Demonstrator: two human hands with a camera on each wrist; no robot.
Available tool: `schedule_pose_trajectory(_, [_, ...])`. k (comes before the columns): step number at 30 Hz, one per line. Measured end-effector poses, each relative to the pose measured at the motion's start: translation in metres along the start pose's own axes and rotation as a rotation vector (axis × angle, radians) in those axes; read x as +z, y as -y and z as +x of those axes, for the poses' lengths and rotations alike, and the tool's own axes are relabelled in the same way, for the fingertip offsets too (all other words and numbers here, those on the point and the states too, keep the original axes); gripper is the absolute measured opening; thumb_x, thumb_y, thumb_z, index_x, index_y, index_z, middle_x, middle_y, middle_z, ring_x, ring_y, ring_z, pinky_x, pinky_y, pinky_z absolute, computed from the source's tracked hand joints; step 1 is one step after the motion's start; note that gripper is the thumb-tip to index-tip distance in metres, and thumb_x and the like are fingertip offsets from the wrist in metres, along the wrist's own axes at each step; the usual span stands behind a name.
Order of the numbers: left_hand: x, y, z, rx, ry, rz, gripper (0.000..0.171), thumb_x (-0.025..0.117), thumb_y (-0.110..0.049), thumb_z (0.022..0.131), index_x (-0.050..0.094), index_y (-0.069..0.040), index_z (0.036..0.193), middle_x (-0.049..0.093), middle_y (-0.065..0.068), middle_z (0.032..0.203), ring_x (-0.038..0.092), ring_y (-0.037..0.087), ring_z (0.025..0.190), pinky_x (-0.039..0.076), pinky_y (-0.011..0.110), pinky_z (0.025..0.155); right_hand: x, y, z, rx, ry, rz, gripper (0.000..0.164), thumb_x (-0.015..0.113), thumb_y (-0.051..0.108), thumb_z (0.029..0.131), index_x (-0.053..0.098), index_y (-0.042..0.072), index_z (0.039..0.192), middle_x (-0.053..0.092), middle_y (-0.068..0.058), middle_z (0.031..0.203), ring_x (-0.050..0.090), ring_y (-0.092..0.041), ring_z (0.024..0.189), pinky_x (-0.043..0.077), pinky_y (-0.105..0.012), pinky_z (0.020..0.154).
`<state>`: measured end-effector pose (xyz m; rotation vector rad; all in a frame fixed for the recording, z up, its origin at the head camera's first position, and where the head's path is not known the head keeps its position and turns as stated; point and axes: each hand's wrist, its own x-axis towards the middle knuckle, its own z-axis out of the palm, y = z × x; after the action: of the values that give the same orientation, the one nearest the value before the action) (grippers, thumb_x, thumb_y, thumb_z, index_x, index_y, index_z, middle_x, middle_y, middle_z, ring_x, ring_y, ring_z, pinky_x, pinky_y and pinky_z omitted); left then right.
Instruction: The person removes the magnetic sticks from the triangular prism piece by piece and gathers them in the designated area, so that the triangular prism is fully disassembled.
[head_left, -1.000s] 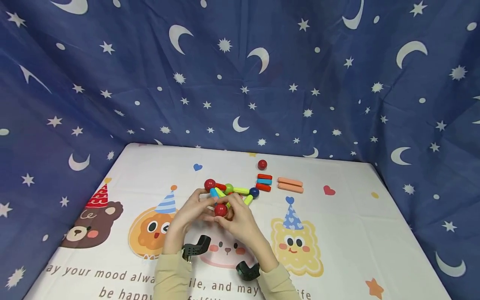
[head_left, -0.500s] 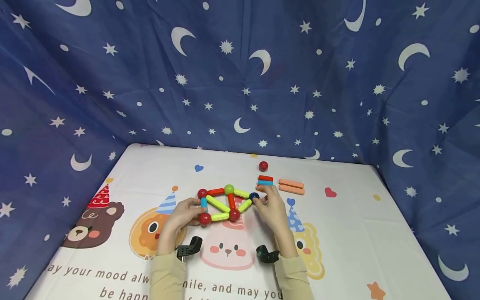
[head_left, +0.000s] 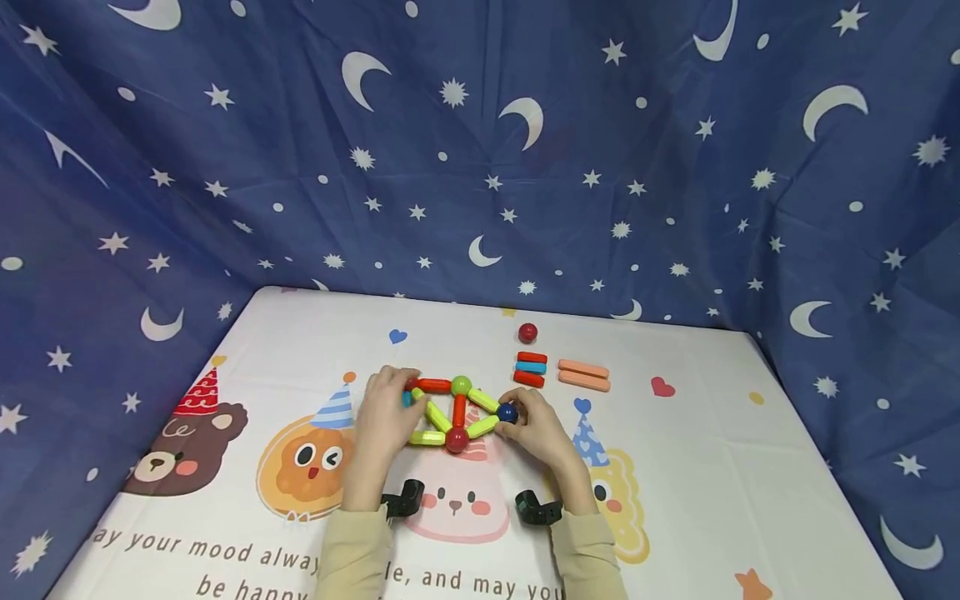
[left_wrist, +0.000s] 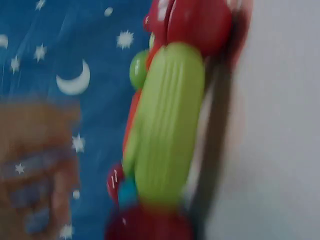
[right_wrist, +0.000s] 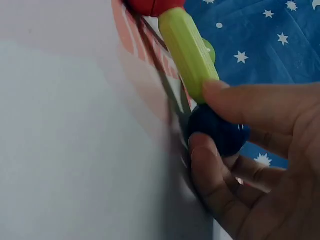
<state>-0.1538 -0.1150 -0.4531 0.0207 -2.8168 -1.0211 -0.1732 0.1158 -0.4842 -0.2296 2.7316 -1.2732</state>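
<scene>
A flat frame of magnetic sticks and balls lies on the table. My right hand [head_left: 542,429] pinches its dark blue ball [right_wrist: 217,129] between thumb and fingers, beside a yellow-green stick [right_wrist: 190,52]. My left hand [head_left: 384,417] is over the frame's left end, fingertips by the far-left red ball [head_left: 411,385] and covering the near-left corner. Blurred in the left wrist view, that hand's fingers appear apart from the yellow-green stick [left_wrist: 170,122] in front. A green ball [head_left: 461,386] marks the far corner; a red stick [head_left: 459,411] runs from it to the front red ball [head_left: 457,440].
Behind the right hand lie two short red sticks and a blue stick [head_left: 531,367], beside two orange sticks [head_left: 584,375]. One loose red ball [head_left: 527,333] sits farther back. A printed white cloth [head_left: 697,467] covers the table, and a starry blue curtain [head_left: 480,167] hangs behind.
Both hands first worked together at a red ball, then spread to the frame's two ends. Since then, the left hand has moved farther back, and the blue ball has shifted toward the front.
</scene>
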Motion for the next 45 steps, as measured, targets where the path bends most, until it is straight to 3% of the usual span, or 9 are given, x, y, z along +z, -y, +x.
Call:
schedule_pose_trajectory(3, [0.020, -0.017, -0.003, 0.215, 0.092, 0.033, 0.031, 0.076, -0.024, 0.081, 0.070, -0.011, 0.109, 0.063, 0.003, 0.105, 0.051, 0.019, 0.098, 0.049, 0.037, 0.085, -0.001, -0.003, -0.001, -0.017, 0.008, -0.005, 0.034, 0.078, 0.012, 0.078, 0.064, 0.011, 0.110, 0.049, -0.006, 0.088, 0.044, -0.016, 0.075, 0.035, -0.024, 0.062])
schedule_pose_trajectory(6, [0.044, -0.028, -0.007, 0.311, 0.184, 0.092, 0.030, 0.078, -0.030, 0.079, 0.071, -0.013, 0.103, 0.062, -0.001, 0.100, 0.050, 0.015, 0.094, 0.046, 0.035, 0.085, -0.001, -0.006, -0.003, -0.037, -0.001, -0.002, 0.032, 0.077, 0.012, 0.079, 0.065, 0.011, 0.109, 0.049, -0.005, 0.087, 0.044, -0.015, 0.074, 0.035, -0.022, 0.062])
schedule_pose_trajectory(12, [0.066, -0.033, -0.012, 0.301, 0.167, 0.212, 0.032, 0.078, -0.027, 0.080, 0.070, -0.012, 0.107, 0.066, 0.001, 0.105, 0.053, 0.018, 0.100, 0.043, 0.035, 0.083, 0.002, -0.010, -0.003, -0.094, -0.012, 0.003, 0.030, 0.077, 0.013, 0.079, 0.066, 0.011, 0.107, 0.051, -0.004, 0.085, 0.044, -0.013, 0.072, 0.035, -0.020, 0.060])
schedule_pose_trajectory(21, [0.065, -0.028, -0.012, 0.316, 0.124, 0.163, 0.028, 0.078, -0.023, 0.079, 0.072, -0.010, 0.103, 0.069, 0.001, 0.099, 0.055, 0.018, 0.096, 0.047, 0.034, 0.084, 0.006, -0.009, -0.003, -0.113, -0.032, -0.008, 0.027, 0.078, 0.013, 0.078, 0.065, 0.012, 0.102, 0.051, -0.004, 0.084, 0.045, -0.012, 0.068, 0.037, -0.019, 0.056])
schedule_pose_trajectory(25, [0.068, -0.026, -0.011, 0.349, 0.089, 0.145, 0.025, 0.079, -0.021, 0.078, 0.072, -0.009, 0.098, 0.069, 0.002, 0.096, 0.056, 0.018, 0.093, 0.048, 0.036, 0.084, 0.006, -0.008, -0.004, -0.118, -0.051, -0.051, 0.025, 0.074, 0.011, 0.076, 0.065, 0.014, 0.098, 0.052, -0.003, 0.086, 0.049, -0.014, 0.074, 0.042, -0.021, 0.063])
schedule_pose_trajectory(29, [0.069, -0.026, -0.011, 0.317, 0.101, 0.127, 0.025, 0.078, -0.021, 0.079, 0.072, -0.010, 0.101, 0.070, 0.001, 0.099, 0.056, 0.018, 0.095, 0.048, 0.035, 0.085, 0.001, -0.009, -0.005, -0.109, -0.028, -0.091, 0.024, 0.070, 0.011, 0.075, 0.066, 0.018, 0.098, 0.055, -0.001, 0.092, 0.052, -0.015, 0.082, 0.048, -0.025, 0.072])
schedule_pose_trajectory(33, [0.067, -0.029, -0.011, 0.290, 0.132, 0.117, 0.026, 0.077, -0.023, 0.080, 0.072, -0.012, 0.104, 0.070, 0.000, 0.100, 0.055, 0.016, 0.094, 0.047, 0.033, 0.085, -0.018, -0.013, -0.007, -0.048, 0.017, -0.022, 0.026, 0.069, 0.011, 0.081, 0.066, 0.016, 0.106, 0.057, -0.004, 0.098, 0.053, -0.014, 0.071, 0.047, -0.023, 0.060])
schedule_pose_trajectory(37, [0.065, -0.029, -0.010, 0.305, 0.164, 0.107, 0.025, 0.076, -0.022, 0.081, 0.072, -0.013, 0.103, 0.070, -0.002, 0.100, 0.052, 0.014, 0.091, 0.046, 0.031, 0.082, -0.049, -0.021, -0.004, 0.011, -0.013, 0.084, 0.034, 0.069, 0.011, 0.085, 0.061, 0.010, 0.118, 0.059, -0.011, 0.107, 0.050, -0.015, 0.060, 0.043, -0.023, 0.047])
schedule_pose_trajectory(45, [0.057, -0.022, -0.009, 0.300, 0.260, 0.030, 0.029, 0.073, -0.014, 0.079, 0.071, -0.015, 0.108, 0.069, -0.002, 0.110, 0.049, 0.014, 0.094, 0.044, 0.033, 0.084, -0.092, -0.037, 0.032, 0.014, -0.145, 0.019, 0.041, 0.069, 0.015, 0.086, 0.056, 0.009, 0.125, 0.058, -0.017, 0.107, 0.049, -0.019, 0.077, 0.044, -0.019, 0.059])
